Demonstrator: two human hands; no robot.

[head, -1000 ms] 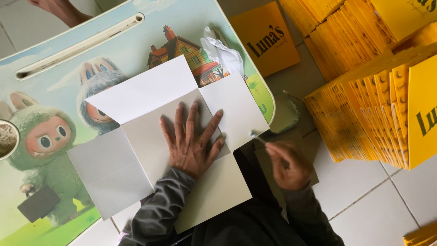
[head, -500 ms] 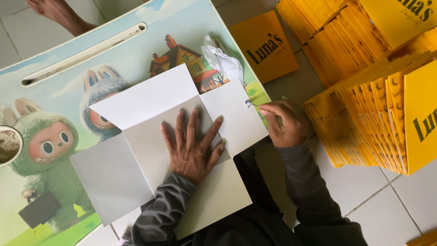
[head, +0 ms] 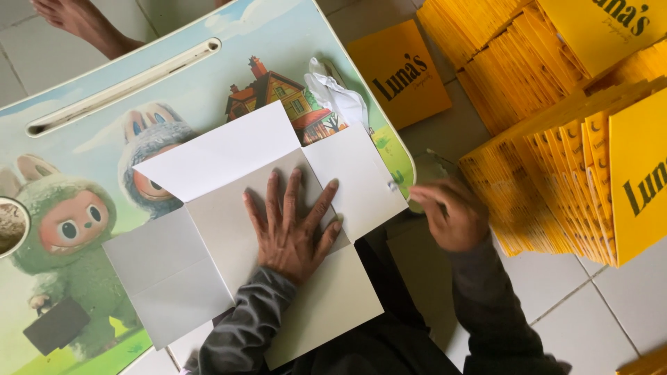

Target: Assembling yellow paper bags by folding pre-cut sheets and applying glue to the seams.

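Now my left hand (head: pixel 295 226) lies open, fingers spread flat on smooth white unfolded cardboard (head: pixel 236 229) atop the glossy cartoon-printed bench (head: pixel 104 139). My right hand (head: pixel 448 212) curls loosely, holding nothing, beside its right flap, near stacked yellow cards (head: pixel 556 167).

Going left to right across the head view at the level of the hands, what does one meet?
Cartoon-printed table top → unfolded white card blank → left hand pressed flat on it → right hand past the table's edge → stacks of yellow folded cards on the tiled floor.

Pale tiled floor (head: pixel 611 312), cartoon-printed table (head: pixel 174 76)
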